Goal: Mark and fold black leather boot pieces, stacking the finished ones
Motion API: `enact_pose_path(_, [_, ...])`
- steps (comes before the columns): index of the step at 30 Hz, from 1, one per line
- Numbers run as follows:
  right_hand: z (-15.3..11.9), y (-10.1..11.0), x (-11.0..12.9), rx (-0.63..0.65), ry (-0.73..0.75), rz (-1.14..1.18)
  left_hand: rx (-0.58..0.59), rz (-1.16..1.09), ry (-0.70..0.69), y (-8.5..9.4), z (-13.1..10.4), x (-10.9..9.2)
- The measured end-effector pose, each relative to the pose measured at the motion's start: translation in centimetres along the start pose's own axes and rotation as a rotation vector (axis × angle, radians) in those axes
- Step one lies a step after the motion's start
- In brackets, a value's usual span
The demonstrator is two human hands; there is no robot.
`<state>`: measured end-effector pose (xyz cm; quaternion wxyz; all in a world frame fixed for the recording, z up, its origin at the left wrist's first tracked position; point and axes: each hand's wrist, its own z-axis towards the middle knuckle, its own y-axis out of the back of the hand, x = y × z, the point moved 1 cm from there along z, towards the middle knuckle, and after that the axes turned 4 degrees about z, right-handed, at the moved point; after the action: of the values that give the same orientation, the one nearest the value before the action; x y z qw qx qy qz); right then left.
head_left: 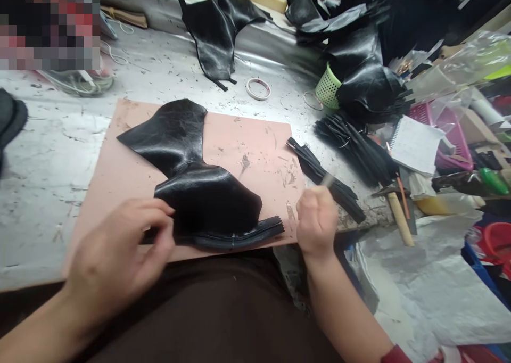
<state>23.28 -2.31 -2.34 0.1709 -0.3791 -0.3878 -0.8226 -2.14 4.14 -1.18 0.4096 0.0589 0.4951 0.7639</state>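
Observation:
A black leather piece (215,195) with a curved outline lies on a pink board (247,139). Along its near edge runs a black zipper (239,239), whose left end passes behind my left hand (128,240). That hand is curled, thumb and fingertips pinched together at the left edge of the leather. My right hand (317,222) is a fist held above the board's right edge, apart from the leather. From its top sticks a thin pale stick (328,180), blurred; the rest of it is hidden in the fist. Just beyond lie several loose black zippers (325,176).
At the back lie another leather piece (215,33), a tape roll (258,89) and a green basket (328,86). To the right are a zipper bundle (355,147), a notebook (415,142) and a wooden-handled hammer (400,219) near the table edge.

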Motion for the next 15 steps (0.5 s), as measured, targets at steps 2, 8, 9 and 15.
enact_pose_path(2, [1.5, 0.4, -1.2, 0.164, -0.010, -0.325, -0.034, 0.150, 0.140, 0.9, 0.2, 1.6])
enact_pose_path(8, [0.0, -2.1, 3.1, 0.243, 0.476, -0.161, 0.315, -0.606, 0.487, 0.3, -0.4, 2.9])
enact_pose_path(9, [-0.8, -2.9, 4.6, 0.351, 0.584, -0.102, 0.352, -0.751, 0.592, 0.0, -0.4, 2.6])
enact_pose_path(15, [-2.4, -4.9, 7.9, 0.465, 0.536, 0.224, 0.443, -0.899, 0.986, -0.1, -0.6, 0.8])
